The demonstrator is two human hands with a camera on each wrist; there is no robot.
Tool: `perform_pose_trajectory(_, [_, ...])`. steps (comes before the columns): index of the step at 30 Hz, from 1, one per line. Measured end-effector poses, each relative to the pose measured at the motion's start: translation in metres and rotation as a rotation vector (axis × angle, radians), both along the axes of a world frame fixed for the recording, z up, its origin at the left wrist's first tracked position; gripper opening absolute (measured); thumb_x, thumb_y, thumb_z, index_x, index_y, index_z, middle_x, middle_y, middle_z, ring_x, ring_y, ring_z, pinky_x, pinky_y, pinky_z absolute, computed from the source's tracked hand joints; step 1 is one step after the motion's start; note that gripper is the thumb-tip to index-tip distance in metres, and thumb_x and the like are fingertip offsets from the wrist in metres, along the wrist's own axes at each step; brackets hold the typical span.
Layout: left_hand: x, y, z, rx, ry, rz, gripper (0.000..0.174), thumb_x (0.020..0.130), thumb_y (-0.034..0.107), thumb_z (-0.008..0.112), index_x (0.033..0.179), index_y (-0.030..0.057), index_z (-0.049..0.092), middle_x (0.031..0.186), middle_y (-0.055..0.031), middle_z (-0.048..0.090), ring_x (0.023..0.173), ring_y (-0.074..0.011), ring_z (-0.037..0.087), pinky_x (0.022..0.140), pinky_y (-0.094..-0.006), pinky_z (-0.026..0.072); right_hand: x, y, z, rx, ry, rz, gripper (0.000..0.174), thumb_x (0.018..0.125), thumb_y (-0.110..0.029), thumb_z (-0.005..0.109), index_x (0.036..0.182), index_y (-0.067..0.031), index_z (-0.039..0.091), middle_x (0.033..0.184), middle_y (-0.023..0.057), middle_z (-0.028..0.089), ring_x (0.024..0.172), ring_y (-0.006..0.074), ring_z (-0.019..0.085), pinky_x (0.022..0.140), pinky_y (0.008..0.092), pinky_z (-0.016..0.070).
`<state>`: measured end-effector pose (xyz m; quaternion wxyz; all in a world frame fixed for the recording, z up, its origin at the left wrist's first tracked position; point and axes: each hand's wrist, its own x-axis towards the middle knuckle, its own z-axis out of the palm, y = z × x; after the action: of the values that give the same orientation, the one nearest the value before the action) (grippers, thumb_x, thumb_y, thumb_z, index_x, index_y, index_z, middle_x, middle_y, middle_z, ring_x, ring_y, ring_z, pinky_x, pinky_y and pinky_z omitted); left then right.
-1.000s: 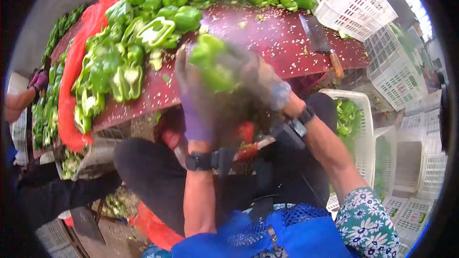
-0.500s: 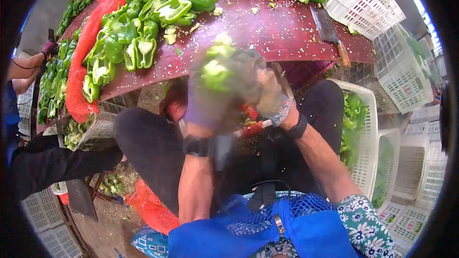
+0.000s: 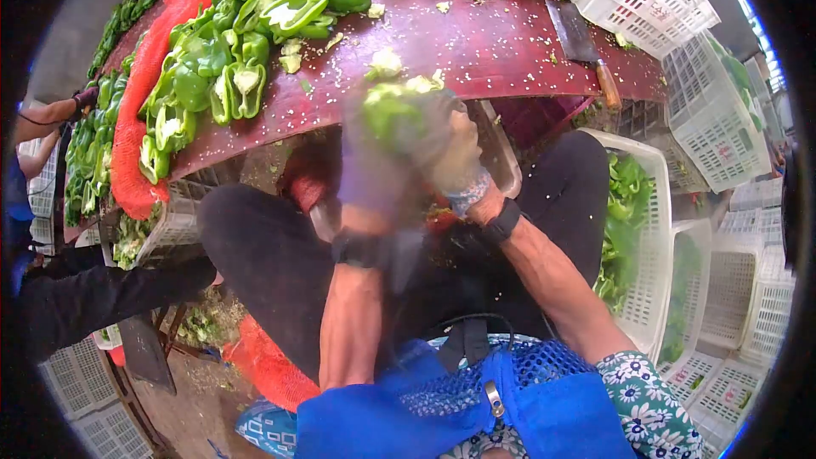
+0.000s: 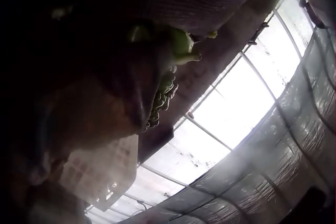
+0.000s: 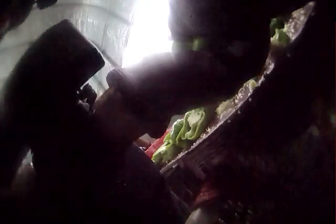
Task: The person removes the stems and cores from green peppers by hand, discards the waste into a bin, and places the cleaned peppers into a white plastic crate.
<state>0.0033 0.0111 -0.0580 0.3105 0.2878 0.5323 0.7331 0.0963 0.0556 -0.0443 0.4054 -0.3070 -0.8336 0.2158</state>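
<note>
Head view: the left hand (image 3: 365, 166), gloved in purple, and the right hand (image 3: 452, 143), also gloved, meet above the lap at the near edge of the table (image 3: 476, 51). Between them is a pepper (image 3: 394, 115), raised clear of the surface, pale bits showing at its top. The left fingers curve round the pepper with little opening; blur softens their outline. The right fingers bend toward the pepper's right side and appear to touch it, but blur and shadow prevent telling how far they open or whether they grip.

Left wrist view: the pepper's stem projects beside the dark glove. Right wrist view: the fingers are nearly black.

Surroundings: a knife (image 3: 575, 32) lies at the table's right, handle over the edge; cut peppers (image 3: 191, 76) are heaped at the left against a red net (image 3: 136, 132); a crate (image 3: 656, 246) of green pieces stands beside the right knee.
</note>
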Motion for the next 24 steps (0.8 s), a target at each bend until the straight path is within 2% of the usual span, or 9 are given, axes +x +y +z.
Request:
perform_pose_trajectory(3, [-0.015, 0.002, 0.012, 0.036, -0.503, -0.156, 0.036, 0.092, 0.04, 0.05, 0.108, 0.0092, 0.061, 0.1, -0.006, 0.065, 0.09, -0.0178, 0.063, 0.078, -0.032, 0.0544, -0.001, -0.004, 0.01, -0.03, 0.061, 0.028, 0.037, 0.088, -0.031, 0.06, 0.116, -0.0074, 0.058, 0.101, 0.0184, 0.062, 0.087, 0.0355, 0.062, 0.073, 0.045, 0.0507])
perform_pose_trajectory(4, [-0.016, 0.0, 0.018, 0.09, -0.577, -0.202, 0.036, 0.092, 0.04, 0.05, 0.108, 0.0095, 0.061, 0.1, -0.0055, 0.065, 0.089, -0.0175, 0.063, 0.077, -0.0315, 0.0541, 0.003, -0.003, 0.021, 0.107, 0.011, 0.044, 0.036, 0.088, -0.031, 0.06, 0.116, -0.0071, 0.058, 0.102, 0.0186, 0.061, 0.089, 0.0358, 0.061, 0.074, 0.0449, 0.0504])
perform_pose_trajectory(5, [-0.014, -0.004, 0.024, 0.142, -0.629, -0.248, 0.036, 0.092, 0.041, 0.05, 0.107, 0.0098, 0.061, 0.099, -0.0051, 0.065, 0.089, -0.0172, 0.063, 0.077, -0.0309, 0.0538, 0.006, -0.003, 0.027, 0.244, -0.043, 0.06, 0.036, 0.087, -0.03, 0.061, 0.115, -0.0069, 0.059, 0.104, 0.0189, 0.061, 0.092, 0.0361, 0.059, 0.075, 0.0447, 0.0502])
perform_pose_trajectory(9, [-0.005, -0.011, 0.044, 0.287, -0.738, -0.415, 0.036, 0.092, 0.042, 0.049, 0.106, 0.0109, 0.061, 0.097, -0.0034, 0.065, 0.086, -0.016, 0.062, 0.077, -0.0287, 0.0524, 0.001, -0.003, 0.023, 0.222, -0.096, -0.025, 0.036, 0.087, -0.029, 0.061, 0.115, -0.0066, 0.059, 0.106, 0.0187, 0.059, 0.097, 0.0379, 0.056, 0.077, 0.0446, 0.0496])
perform_pose_trajectory(12, [0.0, -0.009, 0.047, 0.323, -0.763, -0.477, 0.036, 0.092, 0.043, 0.049, 0.105, 0.0115, 0.061, 0.097, -0.0025, 0.065, 0.085, -0.0154, 0.062, 0.076, -0.0275, 0.0518, -0.007, 0.0, 0.002, -0.045, 0.155, 0.052, 0.034, 0.087, -0.028, 0.06, 0.115, -0.0084, 0.059, 0.103, 0.0182, 0.06, 0.091, 0.0384, 0.058, 0.076, 0.044, 0.05])
perform_pose_trajectory(14, [0.004, -0.001, 0.041, 0.236, -0.545, -0.207, 0.036, 0.092, 0.045, 0.05, 0.102, 0.0127, 0.061, 0.094, -0.0001, 0.064, 0.082, -0.013, 0.061, 0.075, -0.0275, 0.0512, -0.007, 0.001, -0.002, 0.071, 0.119, -0.002, 0.03, 0.088, -0.026, 0.06, 0.113, -0.0094, 0.06, 0.099, 0.0184, 0.061, 0.086, 0.0389, 0.059, 0.072, 0.045, 0.0498])
perform_pose_trajectory(18, [0.006, -0.006, 0.043, 0.293, -0.647, -0.357, 0.037, 0.091, 0.046, 0.051, 0.103, 0.0124, 0.061, 0.094, -0.0002, 0.063, 0.086, -0.0138, 0.061, 0.078, -0.0284, 0.0509, -0.007, -0.003, 0.006, 0.013, 0.101, -0.086, 0.026, 0.09, -0.026, 0.058, 0.11, -0.0087, 0.061, 0.093, 0.0198, 0.062, 0.084, 0.0389, 0.061, 0.072, 0.0453, 0.0501])
perform_pose_trajectory(21, [0.008, -0.008, 0.029, 0.176, -0.125, -0.144, 0.034, 0.084, 0.025, 0.06, 0.114, 0.0094, 0.053, 0.106, -0.0043, 0.06, 0.095, -0.0169, 0.059, 0.085, -0.0305, 0.0502, -0.009, 0.01, -0.001, 0.012, 0.032, -0.084, 0.027, 0.092, -0.027, 0.057, 0.107, -0.0056, 0.063, 0.092, 0.0208, 0.063, 0.085, 0.0389, 0.062, 0.072, 0.0433, 0.0504])
perform_pose_trajectory(24, [0.007, -0.008, 0.019, 0.052, 0.399, 0.074, 0.055, 0.078, 0.004, 0.069, 0.126, 0.0065, 0.044, 0.118, -0.0084, 0.056, 0.103, -0.02, 0.058, 0.092, -0.0326, 0.0495, -0.018, 0.023, 0.005, -0.244, 0.238, -0.117, 0.027, 0.093, -0.028, 0.054, 0.099, -0.0033, 0.064, 0.087, 0.0187, 0.066, 0.078, 0.0371, 0.063, 0.07, 0.0396, 0.051])
